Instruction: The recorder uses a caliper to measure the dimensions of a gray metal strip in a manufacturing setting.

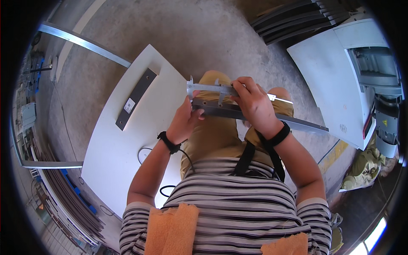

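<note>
One metal bar (225, 111): left hand (183, 121) closed on its left end, right hand (256, 103) pinching a caliper (220, 89) along its far side.

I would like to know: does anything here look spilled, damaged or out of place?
Nothing looks spilled or damaged. Only the olive, crumpled heap beside the white, boxy machine at right seems untidy, with loose folds. The left hand holds a long, dark metal bar; the right hand, a silver metal caliper.

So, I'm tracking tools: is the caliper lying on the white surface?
No, the right hand holds the caliper by the metal bar.
</note>
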Tool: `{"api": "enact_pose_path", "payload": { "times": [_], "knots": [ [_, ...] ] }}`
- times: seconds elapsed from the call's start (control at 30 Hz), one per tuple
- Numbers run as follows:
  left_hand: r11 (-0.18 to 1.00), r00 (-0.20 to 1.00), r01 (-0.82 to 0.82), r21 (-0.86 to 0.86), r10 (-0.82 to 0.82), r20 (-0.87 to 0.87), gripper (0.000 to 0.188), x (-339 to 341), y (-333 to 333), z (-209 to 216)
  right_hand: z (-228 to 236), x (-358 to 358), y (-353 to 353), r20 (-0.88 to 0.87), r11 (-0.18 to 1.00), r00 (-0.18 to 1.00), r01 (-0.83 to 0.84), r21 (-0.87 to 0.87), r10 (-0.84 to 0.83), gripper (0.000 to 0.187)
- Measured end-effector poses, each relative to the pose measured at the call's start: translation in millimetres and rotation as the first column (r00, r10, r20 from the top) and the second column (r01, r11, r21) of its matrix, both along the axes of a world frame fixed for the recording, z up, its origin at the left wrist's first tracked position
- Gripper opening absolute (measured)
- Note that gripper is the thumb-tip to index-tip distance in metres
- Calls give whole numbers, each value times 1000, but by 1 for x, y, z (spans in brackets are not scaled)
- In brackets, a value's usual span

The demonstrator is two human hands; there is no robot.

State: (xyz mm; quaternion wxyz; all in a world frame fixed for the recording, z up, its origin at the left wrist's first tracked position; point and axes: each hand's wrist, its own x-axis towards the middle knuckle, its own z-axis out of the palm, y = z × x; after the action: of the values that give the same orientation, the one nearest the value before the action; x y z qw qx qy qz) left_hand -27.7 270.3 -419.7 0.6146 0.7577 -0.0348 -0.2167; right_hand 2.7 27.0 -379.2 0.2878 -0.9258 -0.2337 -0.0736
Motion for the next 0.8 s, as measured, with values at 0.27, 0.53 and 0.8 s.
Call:
{"api": "enact_pose_path", "payload": {
  "times": [0.27,0.53,0.8],
  "knots": [
    [1000,1000,8,6,-8,8,51,1,0,1,-1,2,0,28,1000,1000,-12,22,12,34],
    [999,999,26,-22,-27,-33,54,2,1,2,-1,1,2,24,1000,1000,-7,15,7,34],
    [999,999,27,-24,-28,-33,54,0,1,-2,0,1,2,21,1000,1000,-5,3,5,34]
  ]
}}
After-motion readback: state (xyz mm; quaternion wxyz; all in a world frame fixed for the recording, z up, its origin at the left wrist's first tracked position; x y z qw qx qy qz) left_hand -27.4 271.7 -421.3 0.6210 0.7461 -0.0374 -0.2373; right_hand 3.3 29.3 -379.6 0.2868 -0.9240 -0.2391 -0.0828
